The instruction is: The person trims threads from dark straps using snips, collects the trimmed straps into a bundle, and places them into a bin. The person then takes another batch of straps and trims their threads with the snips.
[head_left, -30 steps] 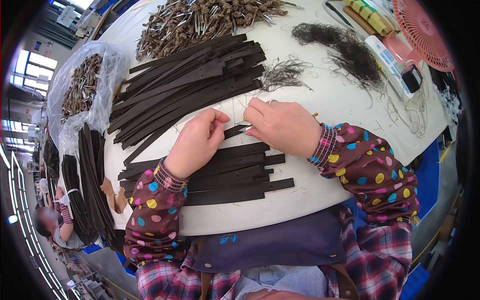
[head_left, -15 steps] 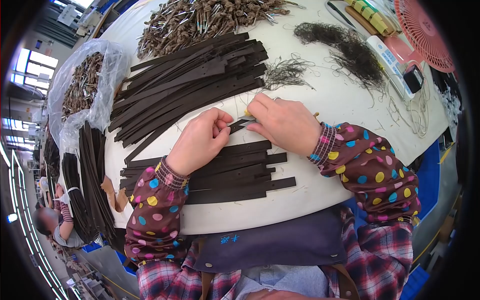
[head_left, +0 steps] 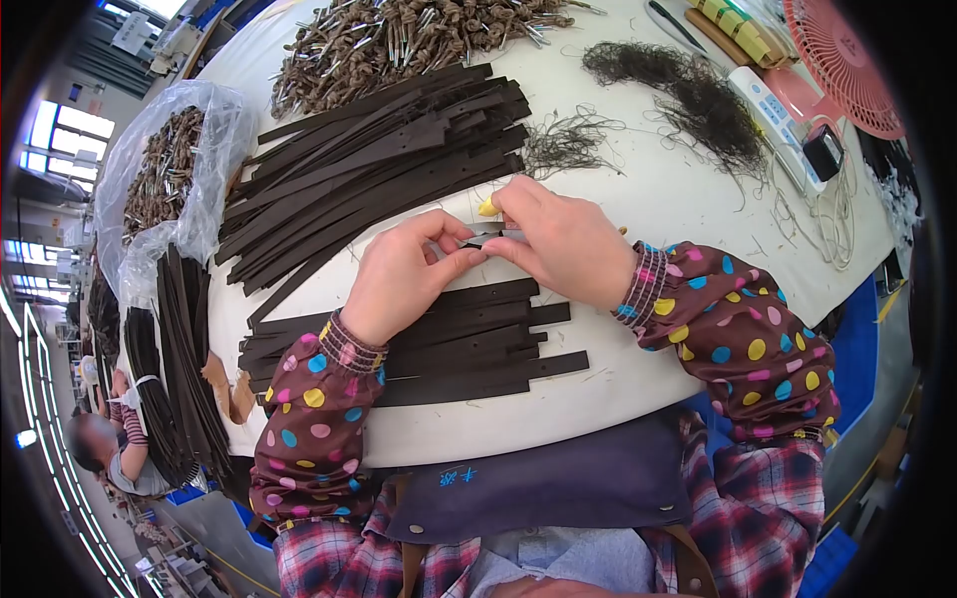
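Above the white table, my left hand (head_left: 411, 269) pinches the end of a dark strip (head_left: 477, 245), its thumb and fingertips closed. My right hand (head_left: 566, 239) meets it from the right, closed on a small metal blade-like tool (head_left: 490, 237) at the strip's end. Something yellow (head_left: 487, 207) shows at the right fingertips. Just below the hands lies a smaller stack of dark strips (head_left: 469, 344). A larger pile of dark strips (head_left: 379, 164) lies beyond my left hand.
Knotted brown cords with metal tips (head_left: 399, 45) are heaped at the back. Tangled dark threads (head_left: 688, 95), a power strip (head_left: 778, 120) and a pink fan (head_left: 847, 70) are at right. A plastic bag (head_left: 214, 130) stands left; a person (head_left: 120, 439) is beyond.
My left hand has moved right and its fingertips now meet the tool at the strip's end. My right hand has shifted slightly up, with the yellow piece showing more.
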`<act>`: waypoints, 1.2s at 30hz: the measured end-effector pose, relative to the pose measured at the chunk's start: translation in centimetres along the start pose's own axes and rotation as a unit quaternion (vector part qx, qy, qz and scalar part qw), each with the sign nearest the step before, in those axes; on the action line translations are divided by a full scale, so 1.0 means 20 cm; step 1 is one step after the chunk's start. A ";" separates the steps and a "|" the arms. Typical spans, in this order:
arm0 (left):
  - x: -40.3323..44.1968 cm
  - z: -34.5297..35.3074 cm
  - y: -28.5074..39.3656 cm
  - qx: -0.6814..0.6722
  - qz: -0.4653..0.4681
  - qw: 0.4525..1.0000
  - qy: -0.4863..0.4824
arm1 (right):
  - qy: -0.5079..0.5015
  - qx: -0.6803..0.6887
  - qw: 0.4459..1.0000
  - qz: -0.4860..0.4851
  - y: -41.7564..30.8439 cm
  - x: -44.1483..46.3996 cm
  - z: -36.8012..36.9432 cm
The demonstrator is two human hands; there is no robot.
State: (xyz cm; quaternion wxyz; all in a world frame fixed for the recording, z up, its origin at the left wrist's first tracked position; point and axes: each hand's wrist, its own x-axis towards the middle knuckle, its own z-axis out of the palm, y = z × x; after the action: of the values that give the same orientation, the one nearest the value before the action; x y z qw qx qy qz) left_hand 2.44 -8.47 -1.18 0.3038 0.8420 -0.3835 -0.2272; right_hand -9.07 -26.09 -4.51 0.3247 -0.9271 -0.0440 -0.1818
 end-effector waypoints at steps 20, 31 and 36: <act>-0.03 0.01 -0.01 0.009 0.018 1.000 0.022 | -0.040 -0.120 0.988 -0.086 -0.03 0.01 -0.06; -0.03 0.02 0.00 0.049 0.053 0.997 0.033 | -0.062 -0.129 0.983 -0.118 0.00 0.02 -0.04; -0.03 0.03 0.01 0.059 0.058 0.996 0.041 | -0.052 -0.130 0.982 -0.124 0.00 0.02 -0.03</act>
State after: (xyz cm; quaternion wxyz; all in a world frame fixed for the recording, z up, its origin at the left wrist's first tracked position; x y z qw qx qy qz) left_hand 1.60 -8.28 -1.28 0.2813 0.8434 -0.4320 -0.1514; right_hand -8.84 -26.47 -3.94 0.1738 -0.9568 -0.1516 -0.1768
